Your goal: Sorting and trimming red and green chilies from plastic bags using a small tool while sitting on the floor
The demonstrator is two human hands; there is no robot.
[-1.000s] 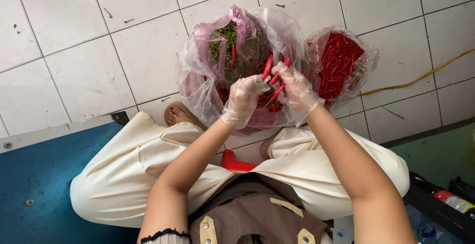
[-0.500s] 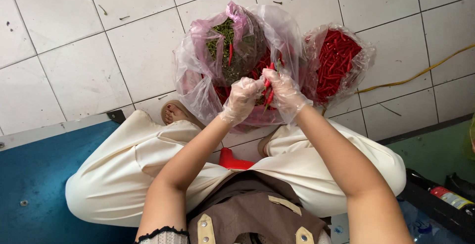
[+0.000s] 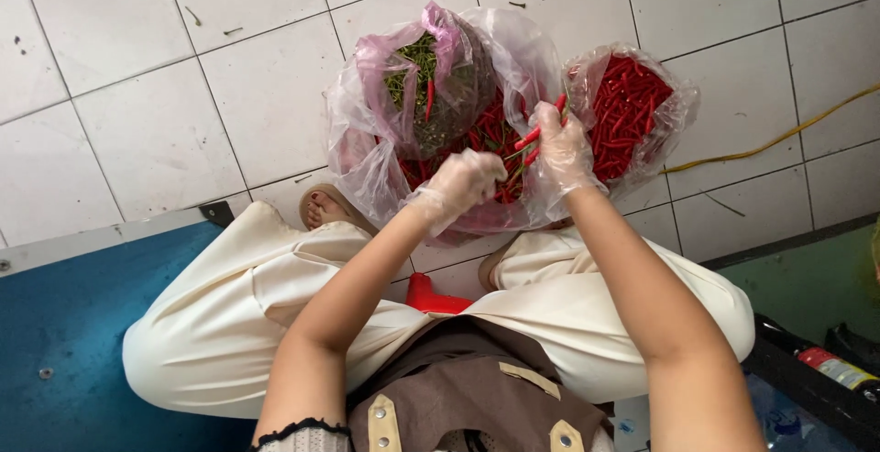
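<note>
Gloved hands sort chillies over the big bag (image 3: 367,168)

Right hand (image 3: 561,145) pinches light, slippery red chillies (image 3: 530,138) by their stems; left hand (image 3: 463,181) loosely curled, apparently empty.

The hands, together over the middle bag half a second ago, have separated. The right hand (image 3: 561,145) has lifted toward the bag of red chillies (image 3: 632,108), gripping several red chillies (image 3: 532,140). The left hand (image 3: 467,181) has dropped lower, closed over the large bag (image 3: 367,159).
</note>
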